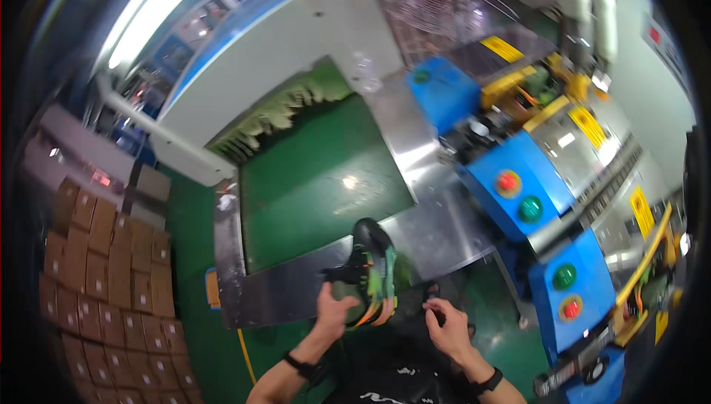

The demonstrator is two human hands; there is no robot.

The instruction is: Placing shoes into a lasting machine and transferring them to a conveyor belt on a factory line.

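Note:
A sports shoe in black, green and orange is held in front of me, tilted with its dark end pointing away. My left hand grips it from the left, near its lower end, thumb and fingers apart around it. Just right of the shoe, my right hand is closed, its fingers curled with the thumb against them. A small dark thing shows at those fingertips, too blurred to name. Both wrists carry dark bands. Beyond the shoe is the metal edge of a conveyor.
A green conveyor belt runs out from under a pale fringed curtain of a white machine housing. To the right stand blue machines with red and green buttons and yellow guards. Brown cartons are stacked at left.

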